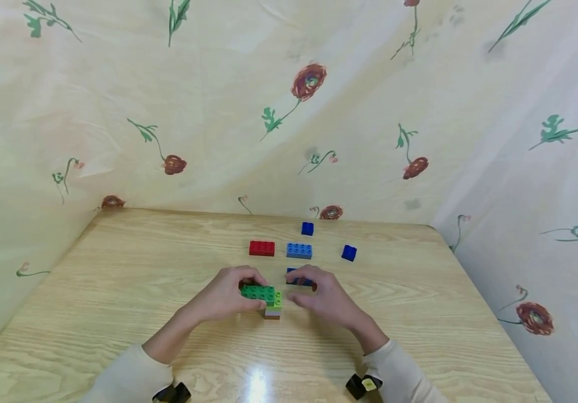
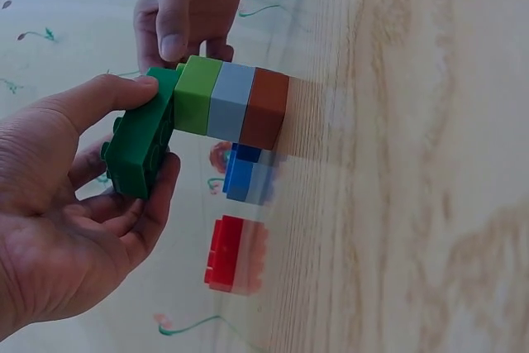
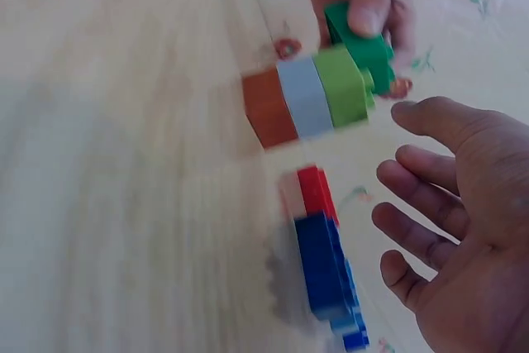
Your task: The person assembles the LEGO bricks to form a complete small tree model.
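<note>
Green plastic sits in my left hand [image 1: 224,294]: from my head I see thumb and fingers pinching the green brick [image 1: 256,293] from both sides, its right end over part of the lime brick [image 1: 278,301]. That lime piece tops a small upright stack, with a grey brick [image 1: 272,313] under it and a brown brick [image 1: 272,318] at the bottom, on the wooden table [image 1: 92,313]. My right hand [image 1: 326,296] hovers just right of the stack, fingers loosely bent, partly hiding a dark blue brick [image 1: 302,281]. Farther off lie a red brick [image 1: 261,248], a lighter blue brick [image 1: 299,251] and two small blue bricks [image 1: 307,228]. Behind the table hangs a flowered cloth [image 1: 208,112].

From my left wrist, my thumb presses the green brick's near face while my fingers curl round its other side; it meets the lime brick at the studded end. Whether it is fully seated, I cannot tell. My right hand shows beyond the stack.

From my right wrist, that hand's thumb and fingers are parted and relaxed, the thumb tip near the lime studs but apart from them. The dark blue brick lies near my fingers, and the red one past it.
</note>
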Tool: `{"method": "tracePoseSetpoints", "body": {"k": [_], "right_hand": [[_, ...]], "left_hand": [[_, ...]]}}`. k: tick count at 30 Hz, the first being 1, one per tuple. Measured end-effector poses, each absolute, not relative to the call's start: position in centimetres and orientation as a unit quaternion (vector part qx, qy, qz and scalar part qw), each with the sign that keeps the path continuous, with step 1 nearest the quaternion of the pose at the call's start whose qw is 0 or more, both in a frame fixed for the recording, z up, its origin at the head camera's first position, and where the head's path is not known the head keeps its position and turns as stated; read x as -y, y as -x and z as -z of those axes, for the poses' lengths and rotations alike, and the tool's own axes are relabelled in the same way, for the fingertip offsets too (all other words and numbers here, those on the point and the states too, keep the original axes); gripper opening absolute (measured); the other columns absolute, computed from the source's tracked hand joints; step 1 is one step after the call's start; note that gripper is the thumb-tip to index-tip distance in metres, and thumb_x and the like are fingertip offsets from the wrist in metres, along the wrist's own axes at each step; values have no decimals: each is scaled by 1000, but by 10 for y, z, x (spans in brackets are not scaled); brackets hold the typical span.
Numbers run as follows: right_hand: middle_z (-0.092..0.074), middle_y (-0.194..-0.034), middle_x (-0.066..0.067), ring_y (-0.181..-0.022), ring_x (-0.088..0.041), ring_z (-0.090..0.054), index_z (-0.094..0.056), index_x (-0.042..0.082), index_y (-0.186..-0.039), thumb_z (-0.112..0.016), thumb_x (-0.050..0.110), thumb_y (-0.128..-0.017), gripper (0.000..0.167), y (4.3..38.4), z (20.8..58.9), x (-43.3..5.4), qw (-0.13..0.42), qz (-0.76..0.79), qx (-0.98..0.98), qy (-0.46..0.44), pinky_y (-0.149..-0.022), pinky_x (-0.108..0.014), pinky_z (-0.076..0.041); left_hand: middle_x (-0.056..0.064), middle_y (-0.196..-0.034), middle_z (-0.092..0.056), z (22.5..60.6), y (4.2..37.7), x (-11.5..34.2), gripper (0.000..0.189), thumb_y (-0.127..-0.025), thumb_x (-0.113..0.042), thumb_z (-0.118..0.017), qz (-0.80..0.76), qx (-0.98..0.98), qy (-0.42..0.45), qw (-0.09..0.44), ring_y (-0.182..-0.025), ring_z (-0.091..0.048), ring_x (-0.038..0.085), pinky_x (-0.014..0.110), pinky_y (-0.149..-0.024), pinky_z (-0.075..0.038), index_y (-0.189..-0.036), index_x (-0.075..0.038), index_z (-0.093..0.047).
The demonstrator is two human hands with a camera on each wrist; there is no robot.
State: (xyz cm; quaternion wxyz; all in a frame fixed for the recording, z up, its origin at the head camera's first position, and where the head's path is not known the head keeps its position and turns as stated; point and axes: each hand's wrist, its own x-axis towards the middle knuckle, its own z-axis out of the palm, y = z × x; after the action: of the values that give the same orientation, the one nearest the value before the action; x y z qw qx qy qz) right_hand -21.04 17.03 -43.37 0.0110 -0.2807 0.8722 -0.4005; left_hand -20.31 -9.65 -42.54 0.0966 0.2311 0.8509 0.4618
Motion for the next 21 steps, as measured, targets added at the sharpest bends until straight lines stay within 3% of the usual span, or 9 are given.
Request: {"method": "tracePoseSetpoints", "body": {"k": [8, 14, 21], "right_hand": [[-74, -115, -4, -102, -24, -62, -73, 11, -122, -78, 20, -93, 31, 236, 438, -182, -40, 358, -902, 239, -83, -45, -54], [-74, -121, -4, -109, -24, -63, -73, 10, -123, -80, 20, -91, 34, 250, 448, -184, -11, 333, -921, 204, -96, -46, -56], [-71, -125, -4, -108, -21, -60, -73, 15, -123, -80, 20, -92, 32, 260, 455, -183, 32, 319, -928, 191, -98, -43, -54]], "left_hand": [[-4, -110, -71, 427, 203, 97, 25, -86, -26, -85, -465, -851, -225, 98, -98, -61, 15, 33, -88, -53, -108, -23, -73], [-4, -111, -71, 427, 204, 96, 25, -86, -25, -85, -464, -851, -225, 98, -98, -61, 15, 33, -88, -53, -108, -23, -73], [-4, -112, -72, 426, 203, 96, 26, -86, -24, -85, -465, -851, -224, 98, -99, -61, 15, 35, -89, -53, -109, -22, -73]]}}
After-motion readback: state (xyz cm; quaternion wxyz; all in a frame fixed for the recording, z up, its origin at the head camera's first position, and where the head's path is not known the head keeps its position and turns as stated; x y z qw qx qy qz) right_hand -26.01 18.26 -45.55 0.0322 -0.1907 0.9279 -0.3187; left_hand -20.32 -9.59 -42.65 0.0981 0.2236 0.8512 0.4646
